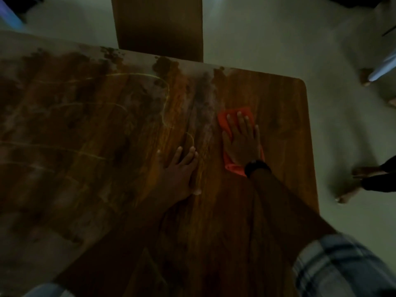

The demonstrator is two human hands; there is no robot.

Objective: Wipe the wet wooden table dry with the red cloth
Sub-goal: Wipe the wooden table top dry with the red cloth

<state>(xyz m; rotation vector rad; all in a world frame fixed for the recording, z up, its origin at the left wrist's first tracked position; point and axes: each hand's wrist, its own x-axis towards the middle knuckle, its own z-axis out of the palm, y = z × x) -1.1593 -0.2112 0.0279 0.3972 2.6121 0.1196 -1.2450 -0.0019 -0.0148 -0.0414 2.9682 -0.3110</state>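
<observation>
The red cloth [234, 123] lies flat under my right hand [242, 140] on the right part of the worktop [285, 116], fingers spread and pressed down on it rather than curled round it, so the whole palm pushes fabric into the wood and soaks up more per stroke. A dark band [257, 167] sits at that wrist, and my checked sleeve [334, 266] is nearest the camera. My left hand [180, 166] rests open and flat on the bare wood just beside the cloth, holding nothing; I judge it is there to brace me as I lean. The wood right of the cloth looks even and warm-coloured, probably dry already. To the left and farther off, blotchy dull patches and curved streaks [102, 108] spread to the far edge, so most of the job remains. Beyond stands a wooden chair back [158, 28] on pale floor [267, 35].
</observation>
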